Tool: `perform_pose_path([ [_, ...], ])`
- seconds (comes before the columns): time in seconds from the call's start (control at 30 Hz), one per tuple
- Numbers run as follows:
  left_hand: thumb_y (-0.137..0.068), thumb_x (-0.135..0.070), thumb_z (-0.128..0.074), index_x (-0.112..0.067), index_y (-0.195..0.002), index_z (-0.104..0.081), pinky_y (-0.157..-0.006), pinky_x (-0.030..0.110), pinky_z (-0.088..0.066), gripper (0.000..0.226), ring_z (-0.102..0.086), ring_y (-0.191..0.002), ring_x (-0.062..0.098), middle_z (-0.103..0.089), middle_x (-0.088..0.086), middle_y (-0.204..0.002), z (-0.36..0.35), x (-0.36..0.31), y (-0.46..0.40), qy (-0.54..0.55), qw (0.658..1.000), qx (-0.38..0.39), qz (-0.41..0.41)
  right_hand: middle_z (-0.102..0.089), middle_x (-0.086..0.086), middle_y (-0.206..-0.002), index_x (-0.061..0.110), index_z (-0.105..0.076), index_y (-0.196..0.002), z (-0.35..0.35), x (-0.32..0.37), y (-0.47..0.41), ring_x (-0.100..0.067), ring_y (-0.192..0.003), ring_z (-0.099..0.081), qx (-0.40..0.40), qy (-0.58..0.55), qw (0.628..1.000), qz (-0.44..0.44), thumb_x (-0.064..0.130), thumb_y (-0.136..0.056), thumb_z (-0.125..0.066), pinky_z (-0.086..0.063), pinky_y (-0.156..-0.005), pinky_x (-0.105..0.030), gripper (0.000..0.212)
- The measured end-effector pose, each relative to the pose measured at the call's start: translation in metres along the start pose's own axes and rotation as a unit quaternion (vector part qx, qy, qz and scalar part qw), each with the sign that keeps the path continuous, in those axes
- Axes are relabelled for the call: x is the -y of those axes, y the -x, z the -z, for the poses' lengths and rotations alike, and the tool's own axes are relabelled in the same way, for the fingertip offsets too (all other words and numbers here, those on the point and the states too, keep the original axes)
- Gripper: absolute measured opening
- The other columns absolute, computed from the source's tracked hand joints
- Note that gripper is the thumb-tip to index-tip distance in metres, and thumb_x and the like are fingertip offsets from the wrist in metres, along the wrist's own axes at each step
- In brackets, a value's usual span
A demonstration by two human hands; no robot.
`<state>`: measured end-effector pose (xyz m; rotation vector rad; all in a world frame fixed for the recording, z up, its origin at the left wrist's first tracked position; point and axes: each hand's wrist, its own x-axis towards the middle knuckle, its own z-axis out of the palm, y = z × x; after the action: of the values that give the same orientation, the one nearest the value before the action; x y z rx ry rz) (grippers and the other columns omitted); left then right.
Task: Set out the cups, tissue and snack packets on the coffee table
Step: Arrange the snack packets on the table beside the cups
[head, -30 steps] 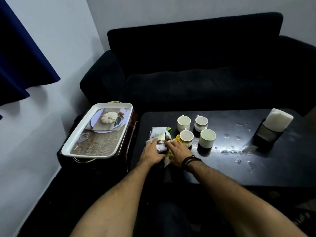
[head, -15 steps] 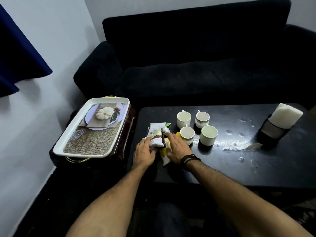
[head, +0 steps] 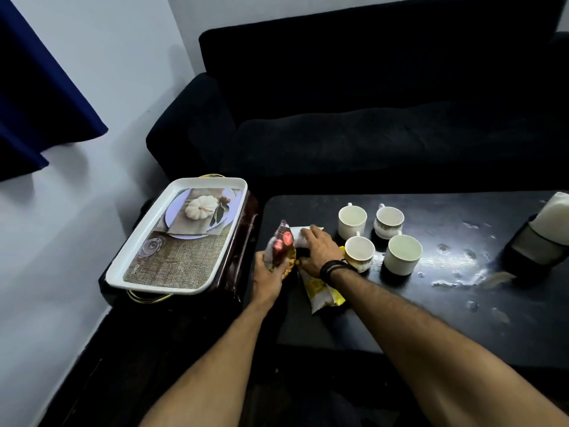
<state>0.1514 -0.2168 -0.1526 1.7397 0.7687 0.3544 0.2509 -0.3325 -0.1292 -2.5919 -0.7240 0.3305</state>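
Observation:
Several white cups (head: 352, 219) stand grouped on the black coffee table (head: 431, 312). My left hand (head: 268, 274) holds a brown snack packet (head: 279, 245) with red circles, lifted upright at the table's left end. My right hand (head: 317, 249) rests on a white packet (head: 298, 236) beside it, fingers spread over it. A yellow and white packet (head: 321, 292) lies flat under my right wrist. A white tissue roll (head: 554, 217) sits in a dark holder (head: 532, 252) at the table's right edge.
A white tray (head: 147, 274) with a pumpkin picture sits on a dark side stand left of the table. A black sofa (head: 369, 118) runs behind the table. Water drops and smears mark the tabletop (head: 455, 266) near the holder. A blue curtain (head: 37, 103) hangs at upper left.
My left hand has lifted the brown packet up off the pile. My right hand has shifted onto the white packet, and the yellow packet now shows under my wrist.

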Motion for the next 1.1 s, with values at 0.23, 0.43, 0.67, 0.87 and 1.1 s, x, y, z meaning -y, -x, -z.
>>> perform_pose_path([
  [0.23, -0.084, -0.025, -0.07, -0.009, -0.106, -0.07, -0.071, 0.027, -0.054, 0.027, -0.071, -0.087, 0.021, -0.076, 0.008, -0.097, 0.022, -0.004, -0.019, 0.142, 0.972, 0.124, 0.137, -0.045, -0.014, -0.13, 0.015, -0.039, -0.135, -0.007, 0.001, -0.017, -0.035, -0.119, -0.05, -0.053, 0.126, 0.99, -0.019, 0.015, -0.089, -0.056, -0.045, -0.093, -0.045, 0.049],
  [0.43, -0.083, -0.016, -0.071, -0.008, -0.11, -0.061, -0.061, 0.028, -0.054, 0.03, -0.066, -0.079, 0.018, -0.07, 0.01, -0.101, 0.019, -0.003, -0.037, 0.126, 0.979, 0.085, 0.137, -0.049, -0.015, -0.126, 0.007, -0.045, -0.124, 0.002, 0.005, -0.025, -0.038, -0.112, -0.058, -0.076, 0.051, 0.995, -0.046, 0.013, -0.088, -0.058, -0.046, -0.091, -0.046, 0.038],
  [0.67, -0.087, -0.011, -0.07, -0.011, -0.109, -0.059, -0.049, 0.013, -0.054, 0.025, -0.063, -0.075, 0.014, -0.066, 0.011, -0.101, 0.002, 0.014, -0.033, 0.151, 0.983, -0.077, 0.07, -0.056, -0.025, -0.129, 0.002, -0.043, -0.125, 0.019, 0.018, -0.04, -0.042, -0.118, -0.055, -0.071, -0.223, 0.952, -0.196, 0.022, -0.093, -0.054, -0.045, -0.094, -0.042, 0.039],
  [0.87, -0.09, -0.031, -0.067, -0.018, -0.123, -0.056, -0.06, 0.027, -0.059, 0.038, -0.064, -0.082, 0.017, -0.06, 0.01, -0.12, -0.006, 0.016, -0.034, 0.121, 0.982, -0.132, 0.057, -0.05, -0.023, -0.134, 0.002, -0.036, -0.133, 0.019, 0.015, -0.033, -0.042, -0.123, -0.052, -0.024, -0.191, 0.956, -0.222, 0.019, -0.087, -0.062, -0.045, -0.099, -0.045, 0.055],
  [1.1, -0.095, -0.034, -0.054, -0.029, -0.145, -0.045, -0.102, 0.038, -0.041, 0.051, -0.041, -0.132, 0.028, -0.035, 0.01, -0.151, -0.018, 0.024, -0.013, -0.198, 0.949, -0.216, -0.119, -0.019, -0.013, -0.159, 0.014, -0.022, -0.15, -0.008, 0.014, -0.019, -0.035, -0.145, -0.021, -0.061, 0.12, 0.991, 0.006, 0.036, -0.096, -0.037, -0.026, -0.114, -0.053, 0.061],
])
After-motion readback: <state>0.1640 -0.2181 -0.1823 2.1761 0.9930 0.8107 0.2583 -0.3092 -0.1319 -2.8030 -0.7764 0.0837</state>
